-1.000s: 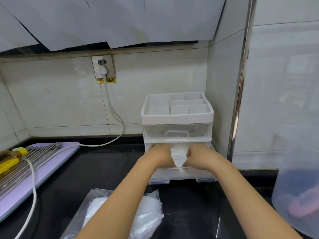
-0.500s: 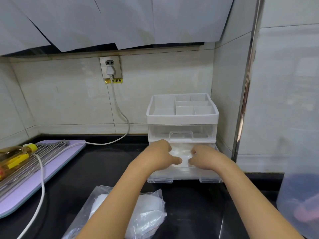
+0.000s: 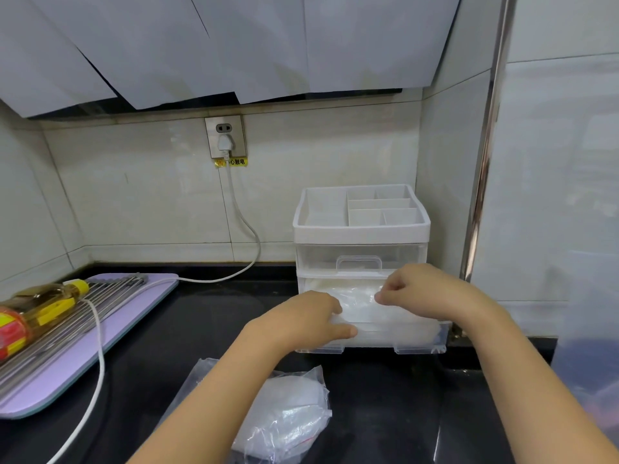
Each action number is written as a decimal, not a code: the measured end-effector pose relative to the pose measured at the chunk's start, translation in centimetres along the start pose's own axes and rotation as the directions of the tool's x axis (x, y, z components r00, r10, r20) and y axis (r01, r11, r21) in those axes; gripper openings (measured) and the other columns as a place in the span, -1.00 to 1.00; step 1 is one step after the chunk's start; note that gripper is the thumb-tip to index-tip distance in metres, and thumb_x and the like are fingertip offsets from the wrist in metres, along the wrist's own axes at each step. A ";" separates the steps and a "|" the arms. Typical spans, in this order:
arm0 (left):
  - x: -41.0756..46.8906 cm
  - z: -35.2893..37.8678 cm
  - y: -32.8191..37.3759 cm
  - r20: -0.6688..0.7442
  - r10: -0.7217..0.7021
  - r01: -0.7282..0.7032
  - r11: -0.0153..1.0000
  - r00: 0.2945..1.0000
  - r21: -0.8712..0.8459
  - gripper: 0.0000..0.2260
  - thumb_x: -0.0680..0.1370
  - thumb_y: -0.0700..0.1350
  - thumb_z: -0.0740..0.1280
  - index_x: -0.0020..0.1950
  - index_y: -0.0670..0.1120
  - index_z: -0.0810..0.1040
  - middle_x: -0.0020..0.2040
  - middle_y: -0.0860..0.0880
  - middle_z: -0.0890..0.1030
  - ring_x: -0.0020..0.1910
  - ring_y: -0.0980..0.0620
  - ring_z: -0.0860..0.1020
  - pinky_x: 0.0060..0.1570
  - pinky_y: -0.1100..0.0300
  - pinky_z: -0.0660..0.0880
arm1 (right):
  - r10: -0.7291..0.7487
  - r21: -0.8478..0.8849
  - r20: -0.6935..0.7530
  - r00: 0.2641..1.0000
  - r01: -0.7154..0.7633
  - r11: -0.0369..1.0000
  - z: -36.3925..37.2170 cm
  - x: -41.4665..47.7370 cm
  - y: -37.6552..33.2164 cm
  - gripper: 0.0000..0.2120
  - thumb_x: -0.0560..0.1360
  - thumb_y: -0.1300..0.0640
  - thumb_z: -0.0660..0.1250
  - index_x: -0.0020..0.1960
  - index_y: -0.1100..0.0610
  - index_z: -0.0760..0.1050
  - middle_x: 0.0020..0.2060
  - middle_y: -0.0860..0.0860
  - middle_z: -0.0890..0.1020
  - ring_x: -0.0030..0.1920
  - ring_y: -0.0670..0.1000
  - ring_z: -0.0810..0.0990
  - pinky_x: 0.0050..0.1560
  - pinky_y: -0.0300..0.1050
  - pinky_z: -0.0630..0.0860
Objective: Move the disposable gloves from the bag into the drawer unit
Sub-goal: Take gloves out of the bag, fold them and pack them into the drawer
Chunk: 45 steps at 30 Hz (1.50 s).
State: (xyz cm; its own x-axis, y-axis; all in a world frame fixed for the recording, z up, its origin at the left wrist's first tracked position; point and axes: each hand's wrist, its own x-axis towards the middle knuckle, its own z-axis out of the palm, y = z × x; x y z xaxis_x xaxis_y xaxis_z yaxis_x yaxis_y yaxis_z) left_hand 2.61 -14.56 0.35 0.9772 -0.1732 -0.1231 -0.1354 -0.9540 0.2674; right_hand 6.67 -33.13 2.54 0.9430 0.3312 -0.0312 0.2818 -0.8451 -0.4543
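Disposable gloves [image 3: 358, 304], bunched upright between both hands a second ago, now lie flattened in the open lower drawer [image 3: 395, 334] of the drawer unit [image 3: 315, 259].
The left hand [image 3: 311, 321] has shifted its grip to the drawer's front rim, and the right hand [image 3: 418, 293] pinches the thin, crinkled film. The unit is clear, rigid plastic. The soft, glossy bag [image 3: 291, 406] on the black table [image 3: 201, 329] bulges with more, so the job looks unfinished.
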 end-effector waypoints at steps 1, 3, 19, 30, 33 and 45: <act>0.2 -0.2 0.1 0.031 0.009 -0.009 1.000 0.999 -0.003 -0.44 0.55 0.25 0.21 0.46 -0.01 0.33 0.44 0.02 0.37 0.38 0.02 0.36 0.31 0.16 0.29 | -0.015 -0.018 0.004 1.000 0.015 1.000 -0.5 -0.5 0.0 -0.68 0.52 -0.11 0.30 0.08 0.09 0.62 -0.01 -0.05 0.65 -0.01 -0.01 0.60 0.02 -0.10 0.53; 0.8 -0.5 0.2 0.087 0.008 -0.007 1.000 0.996 -0.011 -0.42 0.53 0.31 0.17 0.39 -0.04 0.43 0.37 0.01 0.45 0.30 0.02 0.42 0.28 0.16 0.34 | -0.026 -0.052 0.005 1.000 0.026 0.998 -1.4 -1.3 0.4 -0.74 0.46 -0.14 0.37 -0.01 0.02 0.63 -0.09 -0.12 0.65 -0.07 -0.08 0.60 0.00 -0.11 0.55; 3.9 -1.9 -1.1 -0.066 0.185 -0.180 0.980 0.980 0.082 -0.78 0.43 -0.15 0.47 -0.03 0.01 0.47 -0.07 0.15 0.40 0.00 0.07 0.44 -0.04 0.25 0.37 | 0.224 -0.108 0.098 0.970 -0.214 0.971 -3.0 -2.0 2.8 -0.69 0.35 0.11 0.55 -0.17 0.16 0.41 -0.27 0.09 0.61 -0.30 0.07 0.55 -0.13 -0.06 0.59; 0.4 -2.3 -2.0 0.005 0.173 -0.173 0.983 0.985 0.067 -0.72 0.64 0.00 0.17 0.10 -0.10 0.61 -0.08 0.04 0.61 -0.10 0.08 0.53 -0.06 0.22 0.44 | 0.210 -0.193 0.089 0.974 -0.190 0.963 -2.7 -1.8 2.4 -0.72 0.39 0.07 0.51 -0.21 0.12 0.41 -0.23 0.07 0.63 -0.31 0.01 0.58 -0.23 -0.16 0.53; -0.2 -2.5 -2.5 -0.056 0.167 -0.167 0.986 0.984 0.009 -0.66 0.60 0.11 0.21 0.03 -0.14 0.58 -0.12 -0.01 0.57 -0.18 0.10 0.49 -0.12 0.21 0.41 | 0.192 -0.176 0.060 0.980 -0.179 0.968 -2.4 -1.5 2.3 -0.73 0.41 0.05 0.49 -0.18 0.16 0.43 -0.24 0.10 0.65 -0.33 0.03 0.57 -0.18 -0.11 0.55; -0.7 -0.3 -4.5 -0.498 0.268 -0.282 0.958 0.825 0.048 -0.53 0.41 -0.04 0.49 0.26 0.09 0.40 0.19 0.17 0.38 0.20 0.19 0.35 0.18 0.44 0.30 | 0.169 -0.192 0.028 0.985 -0.161 0.968 -2.2 -1.1 2.4 -0.73 0.43 0.04 0.46 -0.15 0.17 0.42 -0.28 0.10 0.63 -0.36 0.03 0.54 -0.19 -0.11 0.54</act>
State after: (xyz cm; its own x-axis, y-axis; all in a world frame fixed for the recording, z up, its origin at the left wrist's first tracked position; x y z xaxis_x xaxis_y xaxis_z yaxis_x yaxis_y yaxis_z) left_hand 2.57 -10.05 -0.43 0.8511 -0.2768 0.4460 -0.4135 -0.8770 0.2448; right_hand 6.71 -36.49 3.47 0.9718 0.1951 -0.1321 0.1553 -0.9520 -0.2639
